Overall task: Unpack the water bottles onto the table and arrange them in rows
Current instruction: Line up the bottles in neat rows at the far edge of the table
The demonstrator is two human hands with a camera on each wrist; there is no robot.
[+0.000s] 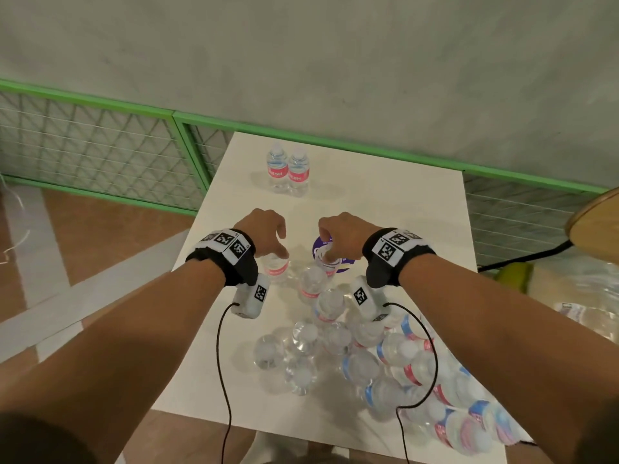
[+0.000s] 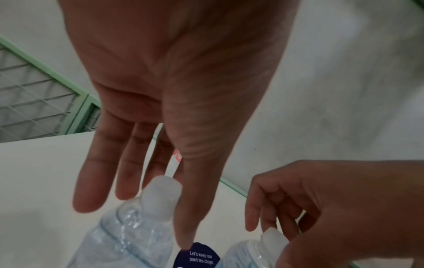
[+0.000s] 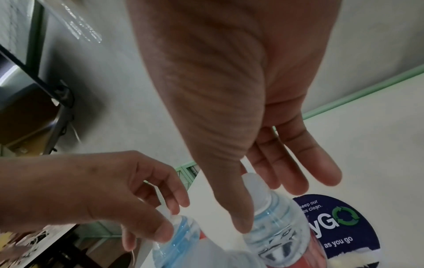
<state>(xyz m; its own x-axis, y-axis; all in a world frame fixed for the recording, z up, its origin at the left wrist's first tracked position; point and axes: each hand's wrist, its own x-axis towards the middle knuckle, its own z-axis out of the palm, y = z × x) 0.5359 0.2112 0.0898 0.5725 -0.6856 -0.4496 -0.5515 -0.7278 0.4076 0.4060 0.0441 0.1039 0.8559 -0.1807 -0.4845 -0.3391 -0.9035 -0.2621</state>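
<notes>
A white table [image 1: 385, 202] bears small clear water bottles with pink labels. Two of them [image 1: 288, 170] stand side by side at its far end. At mid-table my left hand [image 1: 280, 252] reaches down over an upright bottle [image 1: 276, 267] and pinches its white cap [image 2: 160, 192] between thumb and fingers. Right beside it, my right hand [image 1: 324, 251] pinches the cap [image 3: 254, 186] of a second upright bottle [image 1: 330, 264]. Several more bottles [image 1: 402, 356] lie and stand in a loose heap toward the near right corner.
A round purple sticker [image 1: 346, 262] lies on the table under the right-hand bottle. Green mesh railings [image 1: 100, 145] run behind the table. A round wooden tabletop [image 1: 596, 222], a black cable [image 1: 522, 259] and crumpled clear plastic wrap [image 1: 586, 296] are at the right.
</notes>
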